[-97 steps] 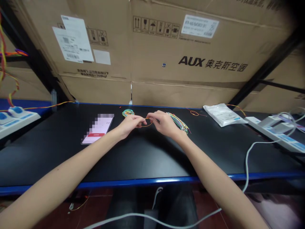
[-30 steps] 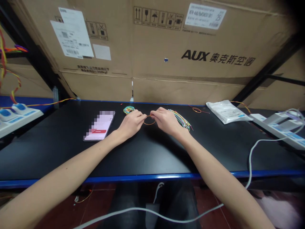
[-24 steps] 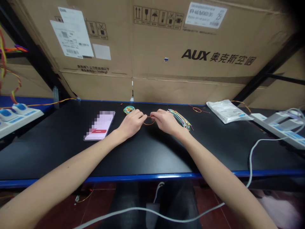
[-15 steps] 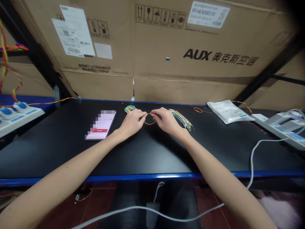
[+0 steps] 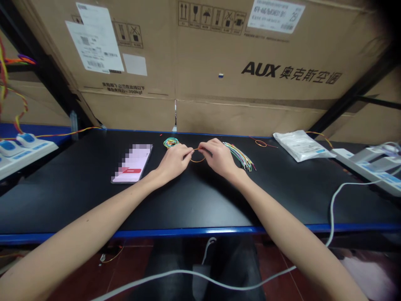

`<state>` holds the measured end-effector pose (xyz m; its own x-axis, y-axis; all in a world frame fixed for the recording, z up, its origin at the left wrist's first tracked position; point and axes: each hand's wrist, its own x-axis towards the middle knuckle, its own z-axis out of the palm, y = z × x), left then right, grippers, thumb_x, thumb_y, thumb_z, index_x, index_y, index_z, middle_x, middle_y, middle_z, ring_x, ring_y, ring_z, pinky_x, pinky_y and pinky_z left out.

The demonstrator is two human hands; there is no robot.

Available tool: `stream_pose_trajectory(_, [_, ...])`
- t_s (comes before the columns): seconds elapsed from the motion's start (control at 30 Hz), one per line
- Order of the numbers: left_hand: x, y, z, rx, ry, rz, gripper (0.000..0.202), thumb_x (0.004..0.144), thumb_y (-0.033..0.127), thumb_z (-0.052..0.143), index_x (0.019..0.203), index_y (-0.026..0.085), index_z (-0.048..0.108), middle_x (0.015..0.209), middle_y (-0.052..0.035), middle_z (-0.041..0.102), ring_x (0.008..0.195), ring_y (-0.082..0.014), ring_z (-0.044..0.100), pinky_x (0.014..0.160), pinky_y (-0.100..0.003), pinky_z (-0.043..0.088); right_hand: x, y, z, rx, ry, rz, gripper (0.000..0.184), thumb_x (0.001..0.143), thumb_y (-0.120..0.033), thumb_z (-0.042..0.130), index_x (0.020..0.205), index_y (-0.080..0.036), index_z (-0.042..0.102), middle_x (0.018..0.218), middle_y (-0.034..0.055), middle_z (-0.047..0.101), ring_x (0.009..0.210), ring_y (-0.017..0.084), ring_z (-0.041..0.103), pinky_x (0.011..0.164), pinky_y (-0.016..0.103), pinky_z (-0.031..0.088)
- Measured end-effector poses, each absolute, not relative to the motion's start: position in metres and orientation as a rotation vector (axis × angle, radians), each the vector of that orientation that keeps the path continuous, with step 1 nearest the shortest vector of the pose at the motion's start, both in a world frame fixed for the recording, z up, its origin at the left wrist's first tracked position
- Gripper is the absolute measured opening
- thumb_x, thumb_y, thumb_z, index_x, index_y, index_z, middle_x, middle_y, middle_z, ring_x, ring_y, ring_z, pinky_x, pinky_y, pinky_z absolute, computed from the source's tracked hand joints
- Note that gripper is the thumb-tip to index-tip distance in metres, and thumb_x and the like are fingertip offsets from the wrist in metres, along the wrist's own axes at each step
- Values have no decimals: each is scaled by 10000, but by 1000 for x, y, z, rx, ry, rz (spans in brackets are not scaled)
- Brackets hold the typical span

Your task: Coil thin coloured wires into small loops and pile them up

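Between my hands a thin orange wire (image 5: 198, 161) bends into a small loop above the black table (image 5: 194, 200). My left hand (image 5: 176, 162) pinches one side of it between thumb and fingertips. On the other side my right hand (image 5: 219, 156) is closed on the same wire; its ends are hidden by the fingers. Just behind the left hand lies a coil of coloured wires (image 5: 171, 143). A bundle of loose multicoloured wires (image 5: 240, 155) rests right beside the right hand.
A phone (image 5: 133, 165) lies left of my hands. Farther right are a small orange wire loop (image 5: 260, 143), a white plastic packet (image 5: 302, 145) and a power strip (image 5: 376, 167) with a pale cable. Another power strip (image 5: 28, 148) stands at left. A large cardboard box (image 5: 200, 88) closes off the back.
My hands stay at nearly the same place, both still pinching the orange wire. The loop between them hangs slightly flatter, and the view has shifted a little.
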<state>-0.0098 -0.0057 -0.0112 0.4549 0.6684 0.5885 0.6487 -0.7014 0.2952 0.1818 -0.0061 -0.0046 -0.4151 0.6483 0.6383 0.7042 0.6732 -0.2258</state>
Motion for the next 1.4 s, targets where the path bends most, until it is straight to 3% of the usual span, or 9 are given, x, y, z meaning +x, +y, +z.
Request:
stream_pose_trajectory(0.27, [-10,-1,-17,2866,1126,1077,246,935,191,432,892,138,668,751,-53,588,726,-173,503,715,-304,418,189,-4,0,-995,-2308,-337,248,975,-234,415,947,-190,657,936,100,693,982,229,554,827,351,408])
stream_pose_trajectory(0.53, [-12,2,-15,3042,1117,1130,219,934,161,432,841,146,629,729,-44,568,713,-173,484,676,-299,424,188,-3,0,-941,-2312,-492,268,982,-237,405,927,-165,658,900,100,698,928,217,572,780,335,415])
stream_pose_trajectory(0.8, [-11,-2,-14,3150,1114,1135,251,939,152,407,837,137,636,726,-59,584,703,-183,491,668,-313,419,189,-4,-1,-975,-2298,-134,207,954,-205,458,967,-169,661,933,85,693,933,200,590,801,310,467])
stream_pose_trajectory(1.0, [-8,-3,-12,2682,1197,1219,244,899,182,490,740,156,672,631,-11,594,593,-134,485,608,-279,390,187,-4,-2,-1005,-2172,-48,162,915,-286,559,1011,-193,650,983,76,701,947,210,612,815,335,486])
stream_pose_trajectory(1.17, [-5,-7,-9,2514,1208,1217,240,875,189,517,719,167,698,599,6,603,524,-112,463,553,-268,357,186,-4,-3,-1062,-2160,-133,100,840,-273,670,908,-203,691,913,63,716,900,211,622,776,326,492])
stream_pose_trajectory(1.23, [-4,-8,-10,2534,1195,1208,235,877,187,519,725,164,697,599,5,598,525,-112,466,553,-267,359,185,-4,-4,-1066,-2194,-195,68,854,-232,645,867,-204,705,886,60,722,891,206,621,768,318,489])
stream_pose_trajectory(1.4, [-6,-7,-16,2763,1130,1195,219,898,162,502,759,147,671,631,-10,568,597,-132,491,615,-273,403,186,-3,-5,-977,-2272,-441,214,925,-220,533,811,-183,710,839,78,728,975,222,604,778,333,465])
